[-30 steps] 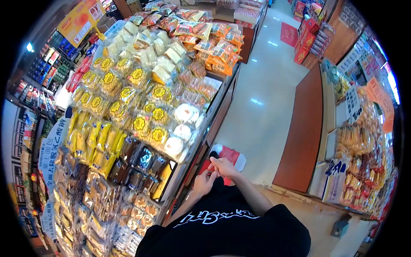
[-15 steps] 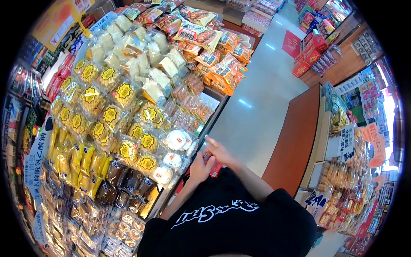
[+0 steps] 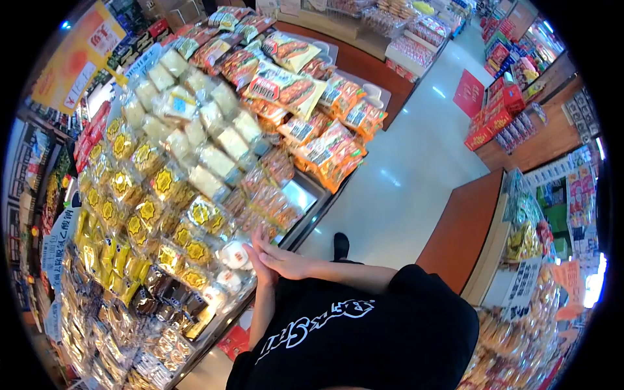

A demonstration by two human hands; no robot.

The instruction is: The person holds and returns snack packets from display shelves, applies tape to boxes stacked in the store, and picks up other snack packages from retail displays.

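The step in hand looks like a pause: the left hand (image 3: 263,273) and right hand (image 3: 286,263) meet palm to palm, fingers straight, gripping nothing visible. White round packs (image 3: 234,255) lie just beside them along the display stand's (image 3: 311,221) aisle-side edge; handling one would call for parting the hands.

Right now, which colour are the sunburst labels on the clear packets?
The sunburst labels are yellow and black, clearest in the head view.

black t-shirt (image 3: 403,344) with white lettering (image 3: 300,333), white packs (image 3: 234,255), yellow starburst labels (image 3: 164,181), orange snack bags (image 3: 333,159), reddish-brown counter (image 3: 465,227)
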